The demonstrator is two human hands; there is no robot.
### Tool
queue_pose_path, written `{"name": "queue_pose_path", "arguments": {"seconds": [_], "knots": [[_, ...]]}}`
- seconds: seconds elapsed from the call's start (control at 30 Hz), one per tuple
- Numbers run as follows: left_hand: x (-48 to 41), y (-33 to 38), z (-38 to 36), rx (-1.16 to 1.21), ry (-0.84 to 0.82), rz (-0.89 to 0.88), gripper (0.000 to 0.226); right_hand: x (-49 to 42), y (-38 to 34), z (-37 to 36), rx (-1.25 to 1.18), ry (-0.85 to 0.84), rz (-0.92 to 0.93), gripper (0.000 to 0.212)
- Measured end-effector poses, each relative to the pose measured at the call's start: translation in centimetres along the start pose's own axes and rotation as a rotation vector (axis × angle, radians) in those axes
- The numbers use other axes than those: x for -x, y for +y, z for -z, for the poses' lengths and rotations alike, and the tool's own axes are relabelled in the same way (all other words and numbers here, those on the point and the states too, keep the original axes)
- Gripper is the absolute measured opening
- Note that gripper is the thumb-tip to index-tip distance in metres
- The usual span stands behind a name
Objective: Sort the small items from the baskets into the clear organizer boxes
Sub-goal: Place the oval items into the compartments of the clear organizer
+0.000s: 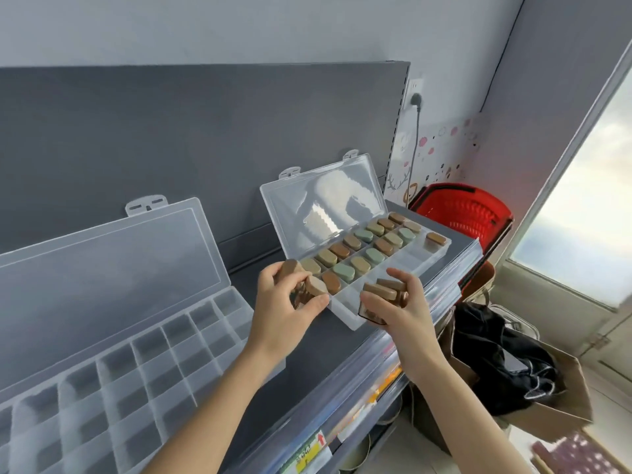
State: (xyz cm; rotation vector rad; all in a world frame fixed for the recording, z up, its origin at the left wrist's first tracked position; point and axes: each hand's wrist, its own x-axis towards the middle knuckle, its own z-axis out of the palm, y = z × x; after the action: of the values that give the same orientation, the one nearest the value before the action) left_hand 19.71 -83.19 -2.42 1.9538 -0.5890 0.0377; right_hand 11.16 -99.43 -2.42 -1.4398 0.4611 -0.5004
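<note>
The half-filled organizer box (355, 265), lid propped open, serves as landmark on the dark shelf (307, 364). At its near-left corner the left hand (285, 302) curls closed around several brown and tan capped items (316, 285). At its near edge the right hand (396, 302) grips a cluster of brown items (381, 290). Left of it lies an empty organizer box (113, 354); behind its far-right end stands a red basket (461, 213).

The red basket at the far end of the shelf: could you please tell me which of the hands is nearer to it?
Right. The right hand is at the near edge of the filled organizer box, closer to the red basket. The left hand is at that box's left end, farther away.
</note>
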Motion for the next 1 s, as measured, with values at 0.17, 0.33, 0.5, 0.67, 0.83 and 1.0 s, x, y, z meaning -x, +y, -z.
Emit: {"name": "queue_pose_path", "arguments": {"seconds": [0.17, 0.33, 0.5, 0.67, 0.83, 1.0], "knots": [[-2.4, -0.7, -2.4, -0.012, -0.028, -0.003, 0.032, -2.9, 0.4, 0.8, 0.062, 0.006, -0.005, 0.039], [-4.6, -1.1, -4.6, -0.050, -0.016, -0.015, 0.041, -7.0, 0.3, 1.8, 0.090, -0.032, 0.027, 0.031], [-6.2, -1.2, -6.5, -0.098, 0.048, -0.003, 0.043, -11.4, 0.4, 2.4, 0.116, -0.189, 0.052, 0.020], [-6.5, -0.8, -8.7, -0.150, 0.200, 0.072, 0.041, -15.6, 0.6, 3.2, 0.098, -0.397, 0.058, 0.016], [-5.5, 0.0, -10.9, -0.228, 0.336, 0.134, 0.041, -18.2, 1.0, 4.3, 0.129, -0.588, 0.049, 0.013], [-4.2, 0.7, -13.2, -0.284, 0.393, 0.162, 0.040, -19.6, 1.2, 4.5, 0.144, -0.733, 0.061, 0.010]]}}
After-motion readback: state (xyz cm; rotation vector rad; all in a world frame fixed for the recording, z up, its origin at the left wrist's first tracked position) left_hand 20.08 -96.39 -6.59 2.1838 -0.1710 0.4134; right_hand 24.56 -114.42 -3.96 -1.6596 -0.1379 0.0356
